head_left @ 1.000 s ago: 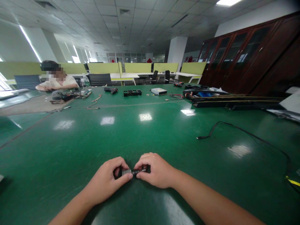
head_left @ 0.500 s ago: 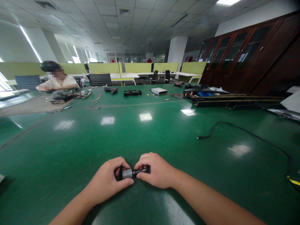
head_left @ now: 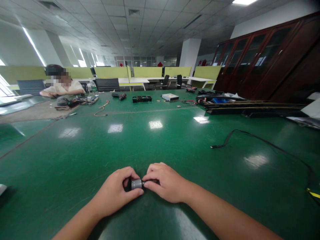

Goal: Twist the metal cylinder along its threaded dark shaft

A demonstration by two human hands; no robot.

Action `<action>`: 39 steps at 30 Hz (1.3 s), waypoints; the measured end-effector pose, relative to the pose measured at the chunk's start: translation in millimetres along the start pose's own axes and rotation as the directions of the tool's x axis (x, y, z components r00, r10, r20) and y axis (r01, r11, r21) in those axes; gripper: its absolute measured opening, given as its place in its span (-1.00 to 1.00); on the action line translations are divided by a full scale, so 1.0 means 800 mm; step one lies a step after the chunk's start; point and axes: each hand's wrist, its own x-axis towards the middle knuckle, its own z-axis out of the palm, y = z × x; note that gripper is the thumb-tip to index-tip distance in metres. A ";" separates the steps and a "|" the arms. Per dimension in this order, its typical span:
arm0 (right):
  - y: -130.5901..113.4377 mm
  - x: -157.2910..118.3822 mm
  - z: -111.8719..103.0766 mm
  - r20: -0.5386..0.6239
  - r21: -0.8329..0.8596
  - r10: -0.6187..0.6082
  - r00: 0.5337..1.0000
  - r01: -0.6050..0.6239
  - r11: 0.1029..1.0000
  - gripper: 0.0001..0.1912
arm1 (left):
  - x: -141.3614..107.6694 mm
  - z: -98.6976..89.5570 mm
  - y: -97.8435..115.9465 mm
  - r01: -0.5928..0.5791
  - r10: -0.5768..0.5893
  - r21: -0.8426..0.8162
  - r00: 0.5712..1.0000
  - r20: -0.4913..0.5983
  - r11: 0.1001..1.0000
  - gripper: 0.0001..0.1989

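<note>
Low in the middle of the head view, a small grey metal cylinder with a thin dark shaft [head_left: 136, 184] lies sideways between my hands, at or just above the green tabletop [head_left: 160, 146]. My left hand [head_left: 113, 190] curls around the grey cylinder from the left, thumb in front and fingers behind. On the other side, my right hand [head_left: 168, 183] pinches the shaft between thumb and fingertips. Most of the shaft is covered by those fingers, and the cylinder's left end is partly in shadow. The exact kind of part cannot be made out.
A black cable [head_left: 240, 131] runs across the right of the table. Farther back lie a cordless drill [head_left: 119, 96], a black slotted part [head_left: 142, 99], a silver box [head_left: 170, 97] and long black rails [head_left: 245, 106]. Another person [head_left: 62, 83] sits at the far left.
My right thumb and fingers have closed over the shaft, which showed more plainly before. My left hand keeps its hold on the cylinder with little movement.
</note>
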 end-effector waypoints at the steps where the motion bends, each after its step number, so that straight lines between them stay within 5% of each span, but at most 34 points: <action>1: 0.000 0.000 0.001 -0.003 -0.006 0.001 1.000 -0.001 1.000 -0.81 | 0.000 0.000 0.000 -0.001 0.001 0.001 1.000 0.000 1.000 -0.78; 14: 0.008 -0.001 0.005 -0.057 0.083 -0.051 0.997 0.056 0.995 -0.72 | 0.000 -0.003 0.002 -0.010 0.010 0.009 1.000 0.017 1.000 -0.79; 39: 0.012 0.002 0.006 -0.104 0.093 -0.012 0.995 0.022 0.995 -0.84 | -0.001 -0.001 0.002 0.015 -0.015 0.009 1.000 0.011 1.000 -0.79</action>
